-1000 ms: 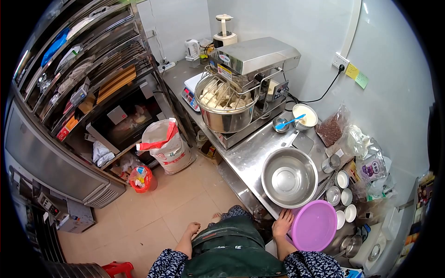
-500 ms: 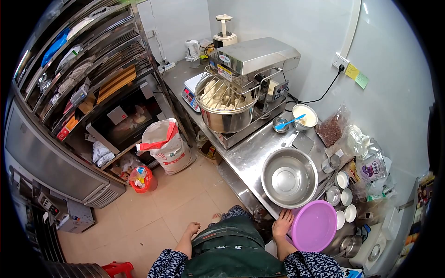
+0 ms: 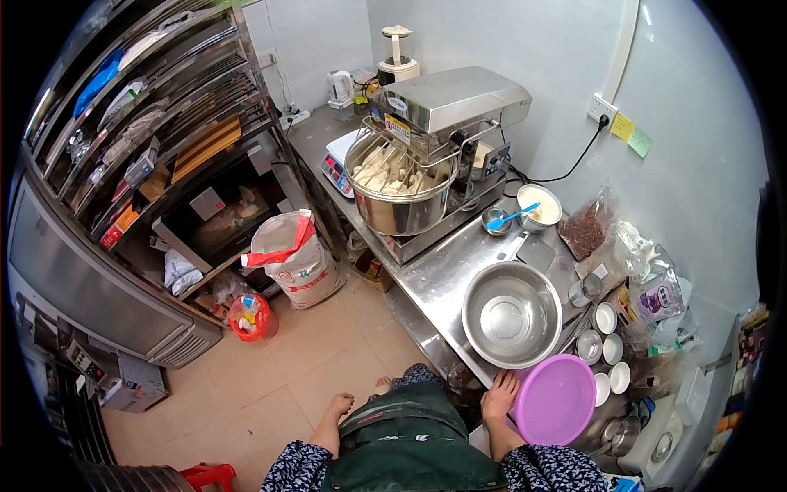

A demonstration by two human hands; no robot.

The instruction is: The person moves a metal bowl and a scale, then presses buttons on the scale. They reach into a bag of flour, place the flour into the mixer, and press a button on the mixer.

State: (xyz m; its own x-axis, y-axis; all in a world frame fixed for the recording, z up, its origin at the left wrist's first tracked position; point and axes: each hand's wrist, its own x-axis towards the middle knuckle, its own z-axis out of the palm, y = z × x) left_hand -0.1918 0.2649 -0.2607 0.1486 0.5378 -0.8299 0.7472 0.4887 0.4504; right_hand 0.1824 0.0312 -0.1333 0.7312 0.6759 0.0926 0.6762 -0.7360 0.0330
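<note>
My left hand (image 3: 340, 403) hangs beside my dark green apron above the tiled floor, its fingers curled in, with nothing visible in them. On the edge of the steel table, my right hand (image 3: 498, 398) lies flat with its fingers stretched out. Right beside it sits a purple basin (image 3: 557, 400), and a large steel bowl (image 3: 510, 316) stands just beyond the fingertips. Further back is a stainless steel mixer (image 3: 459, 102). Pale dough (image 3: 389, 170) fills much of its mixing bowl (image 3: 398, 211), behind a wire guard.
A flour sack (image 3: 297, 275) and a red bin (image 3: 254, 321) stand on the floor by the rack (image 3: 176, 90). Along the wall are several small white bowls (image 3: 607, 318), plastic bags (image 3: 660, 295) and a bowl of white powder (image 3: 539, 197) with a blue spatula (image 3: 516, 216).
The dough in the mixing bowl has shifted and changed shape behind the guard. Both my hands stay where they were.
</note>
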